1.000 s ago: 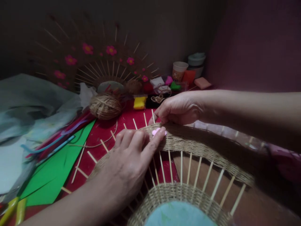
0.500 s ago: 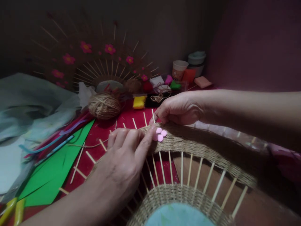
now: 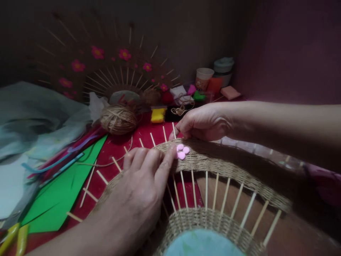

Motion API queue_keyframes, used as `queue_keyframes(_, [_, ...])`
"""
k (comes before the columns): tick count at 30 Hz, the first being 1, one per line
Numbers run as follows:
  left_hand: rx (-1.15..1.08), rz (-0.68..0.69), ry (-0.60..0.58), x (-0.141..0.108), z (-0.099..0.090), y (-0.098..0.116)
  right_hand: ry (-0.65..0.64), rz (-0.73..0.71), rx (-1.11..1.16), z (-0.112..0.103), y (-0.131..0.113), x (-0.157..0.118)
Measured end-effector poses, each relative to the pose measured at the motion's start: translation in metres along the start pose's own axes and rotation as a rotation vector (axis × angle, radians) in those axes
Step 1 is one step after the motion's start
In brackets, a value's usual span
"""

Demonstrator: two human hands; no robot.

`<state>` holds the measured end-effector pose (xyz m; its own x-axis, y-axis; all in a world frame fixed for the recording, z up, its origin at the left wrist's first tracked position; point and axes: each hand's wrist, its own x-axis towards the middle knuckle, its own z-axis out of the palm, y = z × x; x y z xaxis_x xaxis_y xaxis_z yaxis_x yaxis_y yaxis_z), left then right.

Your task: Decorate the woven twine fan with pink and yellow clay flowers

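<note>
A fan-shaped woven twine piece [image 3: 213,165] with wooden sticks and a round light-blue base [image 3: 204,243] lies before me. Pink petals [image 3: 181,155] form a small flower on its upper band. My left hand [image 3: 145,185] is closed over the band, knuckles bent, one fingertip pressing the leftmost petal. At the band's far edge my right hand [image 3: 204,122] is closed, its fingers curled around beside a stick tip and partly hidden behind the weave.
A twine ball [image 3: 119,119], a yellow clay packet [image 3: 158,115] and a paper cup [image 3: 204,79] stand behind. Left are green sheets [image 3: 64,188], pipe cleaners [image 3: 66,153] and yellow-handled scissors [image 3: 22,240]. A finished flowered fan [image 3: 125,55] leans at the back.
Almost nothing differs. My left hand has shifted very slightly, its fingertip still on the petal; my right hand keeps its place.
</note>
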<state>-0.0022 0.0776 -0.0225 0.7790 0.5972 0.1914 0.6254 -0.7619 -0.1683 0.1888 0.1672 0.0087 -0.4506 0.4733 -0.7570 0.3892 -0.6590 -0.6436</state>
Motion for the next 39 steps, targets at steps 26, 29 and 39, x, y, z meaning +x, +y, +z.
queue_keyframes(26, [0.017,0.008,0.016,0.008,0.003,0.0,-0.027,-0.014,0.043,0.0,-0.001,0.002])
queue_keyframes(29, [0.008,-0.024,0.005,0.008,0.008,-0.004,-0.026,-0.031,0.045,-0.001,-0.001,0.003])
queue_keyframes(39, [-0.032,-0.109,0.125,0.01,0.003,-0.01,-0.032,-0.046,0.054,-0.001,0.001,0.002])
